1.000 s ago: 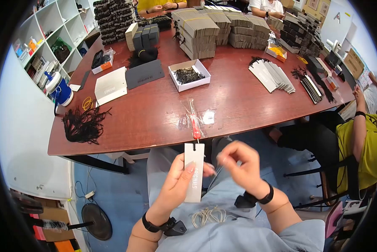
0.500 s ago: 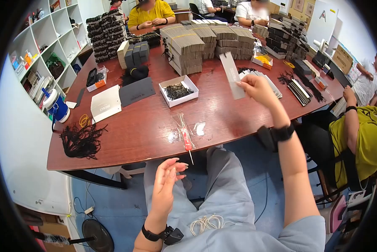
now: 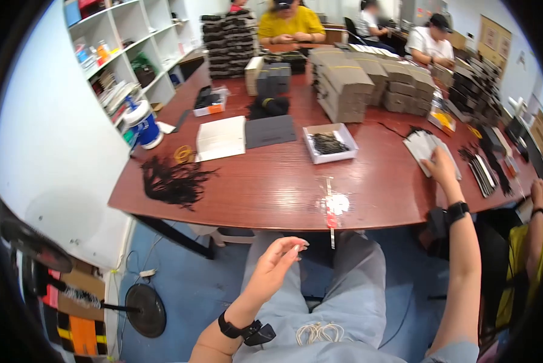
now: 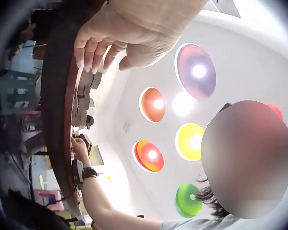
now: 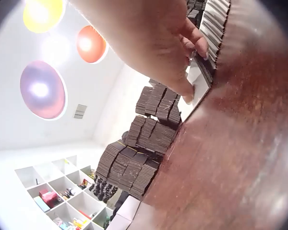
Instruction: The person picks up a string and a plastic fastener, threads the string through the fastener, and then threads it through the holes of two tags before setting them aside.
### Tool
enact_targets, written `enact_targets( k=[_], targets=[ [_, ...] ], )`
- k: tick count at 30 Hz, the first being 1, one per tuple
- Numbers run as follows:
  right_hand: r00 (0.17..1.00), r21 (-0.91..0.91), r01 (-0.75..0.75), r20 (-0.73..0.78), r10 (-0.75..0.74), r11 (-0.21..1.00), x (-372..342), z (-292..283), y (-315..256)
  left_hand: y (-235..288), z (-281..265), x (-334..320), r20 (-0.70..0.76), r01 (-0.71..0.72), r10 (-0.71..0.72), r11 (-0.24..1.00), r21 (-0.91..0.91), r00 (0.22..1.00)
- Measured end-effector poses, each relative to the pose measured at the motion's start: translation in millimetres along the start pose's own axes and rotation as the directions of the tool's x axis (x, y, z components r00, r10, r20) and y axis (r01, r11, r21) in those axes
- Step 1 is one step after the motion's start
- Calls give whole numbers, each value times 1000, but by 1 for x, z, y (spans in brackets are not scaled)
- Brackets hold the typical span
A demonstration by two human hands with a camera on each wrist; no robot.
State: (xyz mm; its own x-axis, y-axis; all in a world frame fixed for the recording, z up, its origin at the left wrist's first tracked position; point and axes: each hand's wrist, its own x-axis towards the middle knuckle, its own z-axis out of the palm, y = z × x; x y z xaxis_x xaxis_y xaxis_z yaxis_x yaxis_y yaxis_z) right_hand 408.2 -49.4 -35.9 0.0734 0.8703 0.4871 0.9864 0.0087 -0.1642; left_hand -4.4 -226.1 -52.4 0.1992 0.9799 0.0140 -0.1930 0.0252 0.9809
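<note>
In the head view my left hand [image 3: 270, 269] is raised over the lap, fingers loosely bent and holding nothing. My right hand [image 3: 444, 168] is at the fanned pale tags [image 3: 421, 145] on the table's right side. Seen from the right wrist, that hand [image 5: 170, 52] has its thumb on a pale tag [image 5: 198, 86] and its fingertips at the tag's other edge; the hand hides part of it. A red-handled tool [image 3: 332, 221] lies at the table's front edge, its thin metal end sticking out over the lap. Black cords rest against the fan's far end.
A white box of dark fasteners [image 3: 332, 158] is mid-table, with pale and dark sheets [image 3: 270, 131] left of it. Black cords [image 3: 173, 181] lie at the left. Tall tag stacks [image 3: 344, 91] line the back. A striped bundle [image 3: 482, 175] lies right of the fan.
My right hand has carried a tag from over the lap to the fan at the right. My left hand has let go of that tag and stays over the lap. The head view has turned.
</note>
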Motion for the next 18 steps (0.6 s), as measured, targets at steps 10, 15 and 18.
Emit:
enact_targets(
  k=[10,15,18],
  targets=[
    [986,-111,39,-156,-56,993,9,-16,-20,55,-95,47,-126,-271,526,611,744,841],
    [991,138,113,-81,-102,984,4,-46,-82,80,-167,113,62,-148,526,122,981,848],
    [978,233,199,-109,-178,952,1,-52,-116,90,-189,143,-288,297,222,-6,955,932]
  ],
)
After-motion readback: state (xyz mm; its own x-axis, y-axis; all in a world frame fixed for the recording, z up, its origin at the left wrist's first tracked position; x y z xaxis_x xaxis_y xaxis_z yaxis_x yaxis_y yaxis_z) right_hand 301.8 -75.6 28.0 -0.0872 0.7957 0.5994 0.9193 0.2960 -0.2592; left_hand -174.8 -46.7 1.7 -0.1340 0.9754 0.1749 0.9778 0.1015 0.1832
